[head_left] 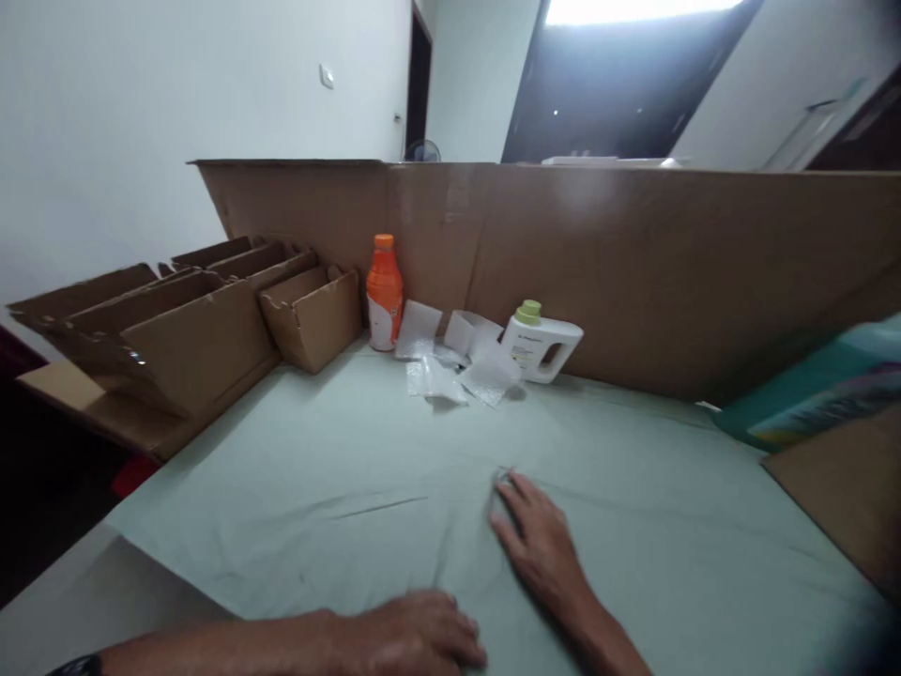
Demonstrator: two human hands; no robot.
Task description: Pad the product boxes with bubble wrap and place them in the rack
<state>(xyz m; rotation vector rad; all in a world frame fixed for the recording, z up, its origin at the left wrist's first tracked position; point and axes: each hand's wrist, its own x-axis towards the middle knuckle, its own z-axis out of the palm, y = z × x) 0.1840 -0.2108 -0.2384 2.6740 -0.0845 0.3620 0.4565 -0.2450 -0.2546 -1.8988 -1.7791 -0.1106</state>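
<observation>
Your left hand point(415, 638) lies closest to the head camera, at the bottom edge of the view, palm down on the pale green sheet point(296, 498) with the fingers curled loosely and holding nothing. Just beyond it on the sheet, your right hand point(539, 545) rests flat, fingers stretched forward and slightly spread, empty as well; the fingertips point(508, 481) press on a crease in the sheet. The two hands are near each other but apart.

Farther up the sheet from your right hand, well apart from it, a small heap of clear plastic bags point(450, 376) lies with white folded cards point(419, 327) propped behind it. At the left of the heap stands an orange bottle point(384, 293), upright, with an orange cap. At the right of the heap stands a white detergent jug point(541, 345) with a green cap and a handle cutout. Both stand against the tall cardboard wall point(633, 263) that runs behind the sheet. Left of the orange bottle, several open cardboard boxes point(211, 319) sit in a row. At the right edge of the sheet, a teal package point(817, 394) shows, blurred.
</observation>
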